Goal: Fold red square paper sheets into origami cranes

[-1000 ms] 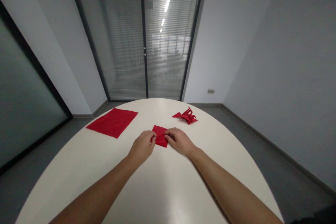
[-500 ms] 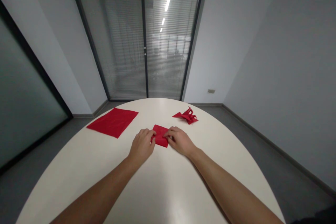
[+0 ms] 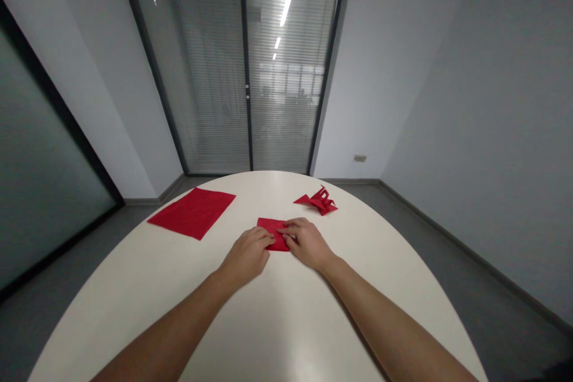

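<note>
A small folded red paper (image 3: pixel 270 226) lies flat on the white round table (image 3: pixel 277 322), just ahead of me. My left hand (image 3: pixel 248 255) rests on its near left edge, fingers curled and pressed down onto the paper. From the right side, my right hand (image 3: pixel 307 242) pinches and presses the same piece with bent fingers. Much of the paper's near half is hidden under both hands.
A flat red paper sheet (image 3: pixel 192 212) lies at the table's far left. A finished red folded paper figure (image 3: pixel 319 200) sits at the far right. Behind the table are glass doors with blinds (image 3: pixel 246 71) and grey walls.
My left hand slid right onto the folded paper, covering more of it. The paper now lies flatter under both hands. The right hand has barely shifted.
</note>
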The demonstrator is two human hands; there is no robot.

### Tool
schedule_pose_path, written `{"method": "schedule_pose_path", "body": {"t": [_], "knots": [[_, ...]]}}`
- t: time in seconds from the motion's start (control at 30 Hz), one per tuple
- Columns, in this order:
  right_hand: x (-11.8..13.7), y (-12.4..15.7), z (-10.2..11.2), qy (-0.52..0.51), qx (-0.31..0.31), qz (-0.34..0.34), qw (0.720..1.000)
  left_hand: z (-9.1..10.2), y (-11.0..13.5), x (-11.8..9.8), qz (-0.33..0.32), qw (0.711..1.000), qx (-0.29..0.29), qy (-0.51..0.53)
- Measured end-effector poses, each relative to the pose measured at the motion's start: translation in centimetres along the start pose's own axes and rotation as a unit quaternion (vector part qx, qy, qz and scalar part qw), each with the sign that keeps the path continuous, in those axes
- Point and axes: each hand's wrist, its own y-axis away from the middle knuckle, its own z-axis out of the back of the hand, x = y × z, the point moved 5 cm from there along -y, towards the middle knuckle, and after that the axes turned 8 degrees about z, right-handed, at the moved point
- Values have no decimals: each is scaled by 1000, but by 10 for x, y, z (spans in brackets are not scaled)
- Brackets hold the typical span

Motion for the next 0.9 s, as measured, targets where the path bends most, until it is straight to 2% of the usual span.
{"method": "schedule_pose_path", "body": {"t": [0.23, 0.33, 0.53, 0.9], "knots": [[-9, 0, 3, 0, -37, -21, 999, 9, 2, -10, -44, 999, 4, 31], [-7, -1, 5, -1, -46, -12, 999, 10, 4, -12, -43, 998, 8, 45], [8, -3, 4, -27, -7, 52, 998, 7, 5, -9, -34, 999, 10, 30], [7, -1, -1, -33, 11, 50, 998, 4, 3, -4, -11, 999, 7, 29]]}}
